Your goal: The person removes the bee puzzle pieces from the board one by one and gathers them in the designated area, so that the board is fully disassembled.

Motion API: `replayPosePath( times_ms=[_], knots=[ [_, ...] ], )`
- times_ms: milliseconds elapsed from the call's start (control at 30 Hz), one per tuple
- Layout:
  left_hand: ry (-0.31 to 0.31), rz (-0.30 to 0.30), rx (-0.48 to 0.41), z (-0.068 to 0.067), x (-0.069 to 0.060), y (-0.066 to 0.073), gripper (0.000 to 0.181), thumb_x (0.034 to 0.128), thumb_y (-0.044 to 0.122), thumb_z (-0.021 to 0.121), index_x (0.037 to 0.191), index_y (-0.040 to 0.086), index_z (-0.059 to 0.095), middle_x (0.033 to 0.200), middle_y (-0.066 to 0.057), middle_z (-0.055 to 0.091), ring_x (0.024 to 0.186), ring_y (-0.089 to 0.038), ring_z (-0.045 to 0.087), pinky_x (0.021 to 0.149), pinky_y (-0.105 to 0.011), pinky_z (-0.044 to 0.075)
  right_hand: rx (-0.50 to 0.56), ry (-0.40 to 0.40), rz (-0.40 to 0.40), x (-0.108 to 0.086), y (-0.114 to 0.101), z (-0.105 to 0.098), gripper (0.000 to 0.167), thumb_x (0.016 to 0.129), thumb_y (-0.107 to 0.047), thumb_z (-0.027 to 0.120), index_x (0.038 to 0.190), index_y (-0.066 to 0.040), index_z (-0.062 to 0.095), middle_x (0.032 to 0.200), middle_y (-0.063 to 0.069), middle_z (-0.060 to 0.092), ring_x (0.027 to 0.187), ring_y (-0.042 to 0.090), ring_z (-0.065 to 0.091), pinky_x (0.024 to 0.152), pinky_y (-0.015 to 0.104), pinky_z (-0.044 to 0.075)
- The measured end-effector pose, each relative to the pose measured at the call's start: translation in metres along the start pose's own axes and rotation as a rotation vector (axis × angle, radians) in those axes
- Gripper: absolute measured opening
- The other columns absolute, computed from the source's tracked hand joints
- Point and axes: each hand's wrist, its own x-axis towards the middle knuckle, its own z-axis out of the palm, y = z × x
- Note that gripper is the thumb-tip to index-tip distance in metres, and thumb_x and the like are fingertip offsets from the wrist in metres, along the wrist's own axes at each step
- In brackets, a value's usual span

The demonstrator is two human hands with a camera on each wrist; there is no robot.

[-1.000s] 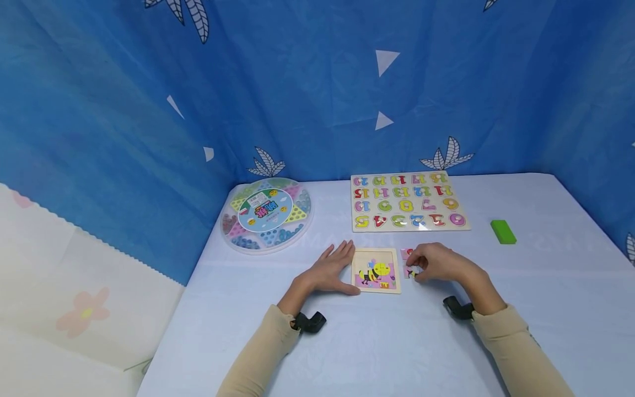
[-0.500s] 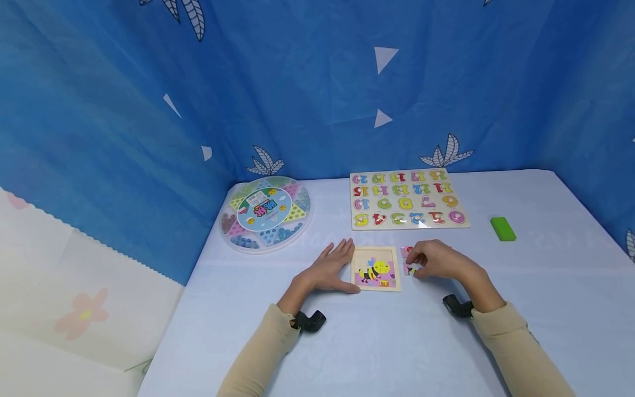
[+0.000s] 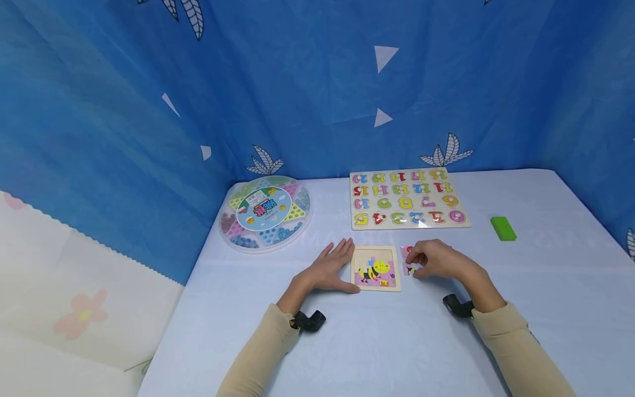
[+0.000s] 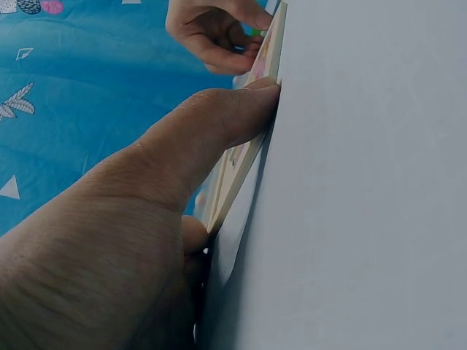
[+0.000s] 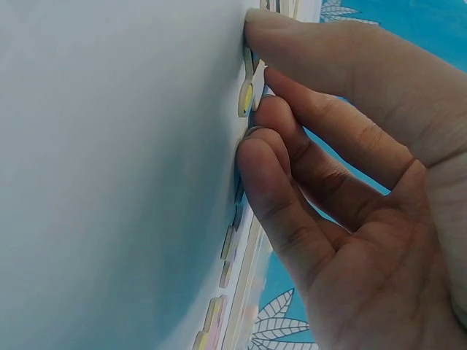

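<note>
A square wooden puzzle tray [image 3: 375, 286] with a yellow bee picture lies flat on the table. My left hand [image 3: 330, 271] rests at its left side, fingers spread and thumb along the front edge; in the left wrist view the thumb of this hand [image 4: 139, 197] touches the tray rim [image 4: 237, 180]. Just right of the tray, my right hand [image 3: 436, 260] bends over small pink puzzle pieces [image 3: 407, 252]. The right wrist view has the thumb and fingers of that hand [image 5: 365, 160] pinching a thin piece with a yellow patch [image 5: 247, 98], still low at the table surface.
Behind the tray lies a wooden number board [image 3: 392, 204]. A round marble game box [image 3: 265, 212] sits at the back left, and a green block [image 3: 503, 229] at the right. Blue curtain [image 3: 317, 82] hangs behind the white-covered table [image 3: 372, 347].
The head view has tilted slightly. Both hands keep nearly the same places, with the right hand's fingers still at the small pieces and the left hand still beside the tray.
</note>
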Motion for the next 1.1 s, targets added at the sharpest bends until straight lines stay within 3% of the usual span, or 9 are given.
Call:
replayPosePath(
  times_ms=[1100],
  knots=[
    [0.007,0.004,-0.008,0.0031,0.0010,-0.0031,0.112,0.0777,0.062,0.069,0.158,0.013,0.007,0.166,0.002,0.000,0.153,-0.011,-0.006,0.126,-0.038,-0.004,0.013,0.036,-0.019,-0.0019,-0.0058,-0.0007,0.032,0.073,-0.015,0.085,0.101,-0.008,0.072,0.093,0.001,0.066,0.083,0.017,0.053,0.073,0.027,0.051]
  ],
)
